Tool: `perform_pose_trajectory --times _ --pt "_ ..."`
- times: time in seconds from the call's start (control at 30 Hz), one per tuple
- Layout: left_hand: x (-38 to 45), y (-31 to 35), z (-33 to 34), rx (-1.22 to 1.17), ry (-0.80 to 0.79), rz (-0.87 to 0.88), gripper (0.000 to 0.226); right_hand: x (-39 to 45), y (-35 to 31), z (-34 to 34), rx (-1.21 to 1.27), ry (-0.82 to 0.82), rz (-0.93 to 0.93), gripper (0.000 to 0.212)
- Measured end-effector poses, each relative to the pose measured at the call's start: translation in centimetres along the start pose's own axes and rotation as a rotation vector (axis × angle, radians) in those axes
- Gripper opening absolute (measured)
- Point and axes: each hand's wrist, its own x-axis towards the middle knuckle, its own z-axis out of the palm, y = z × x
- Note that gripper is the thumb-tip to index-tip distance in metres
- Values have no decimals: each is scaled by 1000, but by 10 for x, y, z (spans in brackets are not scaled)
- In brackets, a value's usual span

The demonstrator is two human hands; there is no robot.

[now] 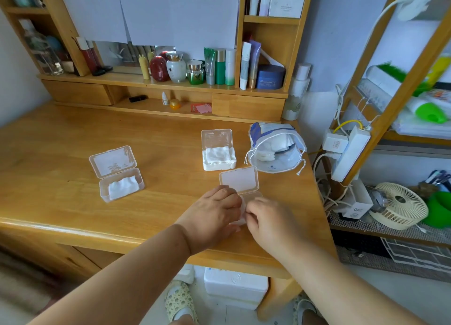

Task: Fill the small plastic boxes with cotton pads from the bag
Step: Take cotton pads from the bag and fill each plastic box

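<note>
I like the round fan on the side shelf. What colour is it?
The fan is cream, a pale yellowish white, with a slatted round grille. The head view, the only one, shows it at the right.

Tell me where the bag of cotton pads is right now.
In the head view the bag lies open on the desk's far right, beside the fullest box and near the power strip.

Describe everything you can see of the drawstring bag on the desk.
The translucent white plastic drawstring bag with blue printed bands lies on its side at the wooden desk's far right edge, mouth gaping open. White cotton pads show inside. Its knotted white cords trail loose. Neither hand touches it; it lies just right of the full small box.
</note>
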Motion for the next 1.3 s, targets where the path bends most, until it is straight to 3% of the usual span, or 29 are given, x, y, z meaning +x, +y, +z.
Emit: perform_pose_trajectory --times 0.1,0.2,0.33,0.47,0.63,0.73,0.93,1.13,1.3 --pt "1 -4 3 25 -11 25 18 -14 7 11 26 126 -74 26" --pt "-1 -4 8 46 26 36 19 -18 15 16 53 109 -68 37" --pt "-4 -6 13 205 74 53 22 -18 19 18 68 127 -100 16" --pt "-10 -5 16 245 60 90 20 -18 22 16 37 128 -140 10" --pt "-18 12 24 164 80 -122 16 -19 25 16 47 123 -169 8" --pt "-15 12 17 107 72 -164 21 -18 27 15 81 117 -174 11" --pt "0 2 12 43 11 116 32 -17 30 18 129 130 -187 12" --pt "-3 -8 24 -65 -143 77 40 -25 29 17 186 216 -149 10" --pt "-5 -6 26 -80 -81 55 38 -26 29 14 204 269 -108 16"
